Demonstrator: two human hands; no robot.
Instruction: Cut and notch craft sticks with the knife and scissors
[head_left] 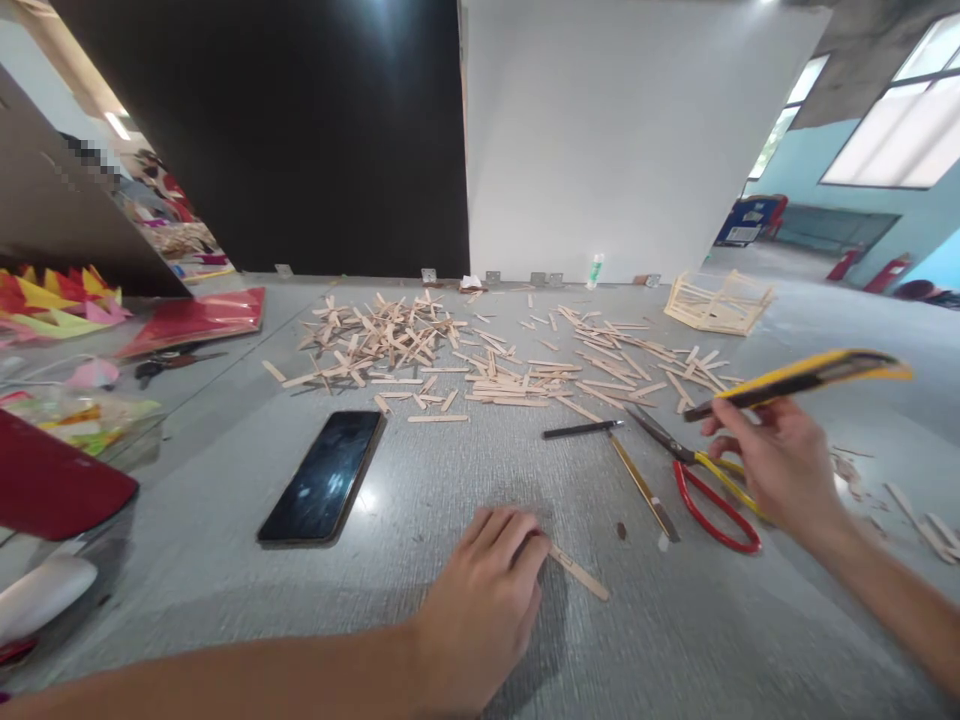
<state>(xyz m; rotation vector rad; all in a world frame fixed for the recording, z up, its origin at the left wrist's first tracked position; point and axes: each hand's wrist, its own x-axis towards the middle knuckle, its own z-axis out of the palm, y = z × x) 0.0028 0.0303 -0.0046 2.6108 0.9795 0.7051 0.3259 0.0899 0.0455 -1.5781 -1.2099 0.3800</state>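
My left hand (487,585) rests on the grey tabletop with its fingers curled over a wooden craft stick (580,575). Part of the stick is under the fingers, and its free end points right. Raised above the table on the right, my right hand (789,462) grips a yellow box cutter (814,375), whose tip points left. Below that hand lie scissors (720,510) with one red and one yellow handle loop, blades partly apart. A gold-coloured pen-like tool (641,485) and a black slim craft knife (579,430) lie between the hands.
Loose craft sticks (390,340) spread across the back, near a small stick frame (720,302) and a glue tube (595,270). A phone (322,478) lies left of centre. Black (300,130) and white (630,130) panels stand behind. Coloured paper pieces (60,300) sit far left.
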